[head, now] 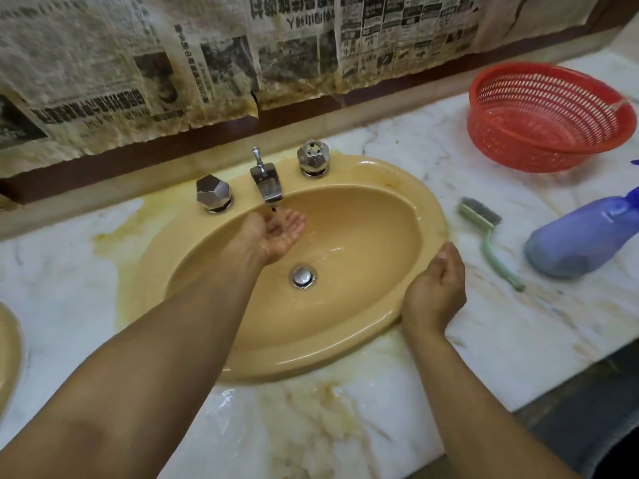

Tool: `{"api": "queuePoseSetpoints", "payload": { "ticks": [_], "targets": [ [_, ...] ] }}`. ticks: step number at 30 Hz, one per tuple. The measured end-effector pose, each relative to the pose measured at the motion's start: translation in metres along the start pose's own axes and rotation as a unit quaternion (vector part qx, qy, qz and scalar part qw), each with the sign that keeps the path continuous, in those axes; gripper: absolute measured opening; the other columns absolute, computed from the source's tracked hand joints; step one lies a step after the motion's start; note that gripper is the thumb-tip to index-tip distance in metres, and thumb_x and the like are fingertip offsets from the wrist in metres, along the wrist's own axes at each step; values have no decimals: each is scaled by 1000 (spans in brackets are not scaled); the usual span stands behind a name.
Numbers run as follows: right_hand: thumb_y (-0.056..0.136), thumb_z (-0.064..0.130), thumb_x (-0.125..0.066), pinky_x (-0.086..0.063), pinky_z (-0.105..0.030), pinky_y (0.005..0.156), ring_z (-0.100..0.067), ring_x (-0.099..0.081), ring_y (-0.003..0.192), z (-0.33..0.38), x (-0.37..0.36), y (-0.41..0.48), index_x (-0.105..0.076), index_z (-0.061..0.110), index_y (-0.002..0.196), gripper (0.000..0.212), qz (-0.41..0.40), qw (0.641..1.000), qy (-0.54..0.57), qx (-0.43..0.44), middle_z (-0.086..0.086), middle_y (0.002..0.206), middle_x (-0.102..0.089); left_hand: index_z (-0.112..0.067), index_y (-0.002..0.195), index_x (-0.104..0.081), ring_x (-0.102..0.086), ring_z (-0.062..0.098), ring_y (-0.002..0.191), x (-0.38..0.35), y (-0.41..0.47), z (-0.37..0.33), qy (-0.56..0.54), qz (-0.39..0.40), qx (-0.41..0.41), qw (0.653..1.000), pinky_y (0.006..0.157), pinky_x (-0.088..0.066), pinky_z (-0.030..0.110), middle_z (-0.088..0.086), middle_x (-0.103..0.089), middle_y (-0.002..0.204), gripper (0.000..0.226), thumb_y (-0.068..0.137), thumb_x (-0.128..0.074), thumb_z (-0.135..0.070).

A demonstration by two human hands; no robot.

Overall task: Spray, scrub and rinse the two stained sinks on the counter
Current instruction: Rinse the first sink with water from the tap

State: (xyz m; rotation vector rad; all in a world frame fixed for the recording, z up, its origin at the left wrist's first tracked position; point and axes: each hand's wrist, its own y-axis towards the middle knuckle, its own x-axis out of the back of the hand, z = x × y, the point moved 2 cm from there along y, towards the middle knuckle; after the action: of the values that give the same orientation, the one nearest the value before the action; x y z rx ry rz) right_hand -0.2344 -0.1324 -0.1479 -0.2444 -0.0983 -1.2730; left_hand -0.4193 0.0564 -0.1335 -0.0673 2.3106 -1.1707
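A yellow oval sink point(363, 299) is set in the marble counter, wet inside, with a chrome drain point(303, 276). My left hand point(276, 233) is cupped palm up, empty, right under the chrome faucet spout point(267, 186). My right hand point(435, 288) rests on the sink's right rim, fingers loosely curled, holding nothing. A green-handled scrub brush point(485, 233) lies on the counter to the right of the sink. Beyond it a purple spray bottle point(584, 236) lies on its side. The edge of a second yellow sink point(7, 357) shows at the far left.
Two faceted chrome knobs point(213, 194) point(313, 157) flank the faucet. A red plastic colander point(546, 115) sits at the back right. Stained newspaper point(173, 63) covers the wall. Yellow stains mark the marble counter point(518, 333), whose front edge runs along the lower right.
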Motion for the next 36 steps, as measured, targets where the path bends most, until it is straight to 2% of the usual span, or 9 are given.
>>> {"api": "queuePoseSetpoints", "payload": {
  "ticks": [8, 12, 15, 17, 21, 28, 31, 33, 36],
  "targets": [
    [108, 21, -42, -23, 10, 92, -9, -51, 134, -4, -4, -2, -63, 15, 139, 37, -28, 999, -35, 23, 5, 143, -60, 1, 90, -66, -76, 27, 65, -11, -8, -3, 61, 16, 29, 998, 58, -64, 38, 15, -73, 74, 30, 107, -43, -7],
    [107, 13, -43, -16, 8, 100, -16, -42, 144, -4, -1, -2, -52, 7, 147, 42, 13, 992, -112, 65, -2, 156, -47, 6, 99, -64, -76, 32, 80, -39, -53, 35, 145, 93, 80, 982, 77, -63, 42, 21, -73, 82, 38, 112, -34, -14],
    [99, 15, -48, -5, -22, 125, -25, -6, 158, -10, -10, -22, -16, 0, 160, 71, 100, 937, -303, 141, -12, 171, -5, 12, 106, -62, -74, 36, 91, -59, -87, 67, 277, 127, 87, 948, 79, -63, 41, 27, -73, 99, 49, 114, -28, -22],
    [93, 20, -49, -6, -43, 128, -34, 7, 156, -12, -22, -28, -1, -5, 159, 86, 108, 895, -409, 144, -21, 168, 11, 11, 112, -63, -74, 35, 96, -61, -101, 78, 335, 119, 64, 932, 81, -64, 38, 27, -73, 108, 49, 114, -32, -26],
    [87, 22, -62, -4, -45, 128, -37, 4, 157, 12, -40, 29, 8, -5, 157, 102, 123, 857, -495, 77, -27, 167, 8, 5, 107, -66, -73, 32, 104, -39, -103, 68, 382, 79, -15, 921, 89, -60, 38, 23, -73, 109, 42, 112, -41, -28],
    [73, 12, -45, -18, -52, 125, -48, -10, 153, -5, -24, -62, -14, -15, 154, 91, 86, 900, -418, 92, -39, 161, -10, 7, 105, -59, -65, 36, 110, 7, -26, -2, 217, -15, 24, 976, 91, -56, 40, 24, -63, 130, 32, 110, -34, -13],
    [66, 14, -32, -17, -53, 125, -49, -7, 153, -10, -27, -87, -16, -18, 152, 94, 91, 911, -393, 82, -41, 160, -8, 5, 111, -62, -68, 39, 105, -2, 6, -12, 180, -10, 66, 981, 66, -65, 45, 24, -65, 126, 31, 109, -36, -12],
    [69, 12, -38, -14, -48, 127, -43, -5, 155, -8, -27, -52, -9, -14, 155, 95, 101, 919, -373, 72, -34, 164, -5, 7, 120, -62, -71, 39, 97, -10, 15, -9, 193, 17, 92, 977, 61, -64, 46, 24, -67, 118, 37, 111, -34, -16],
    [88, 4, -41, -10, -33, 127, -26, -2, 157, -6, -21, 8, -3, 1, 161, 82, 106, 925, -353, 96, -11, 171, 1, 10, 110, -67, -75, 41, 89, -14, 21, -10, 203, 52, 119, 971, 73, -64, 47, 26, -70, 111, 45, 111, -31, -17]
  ]
}}
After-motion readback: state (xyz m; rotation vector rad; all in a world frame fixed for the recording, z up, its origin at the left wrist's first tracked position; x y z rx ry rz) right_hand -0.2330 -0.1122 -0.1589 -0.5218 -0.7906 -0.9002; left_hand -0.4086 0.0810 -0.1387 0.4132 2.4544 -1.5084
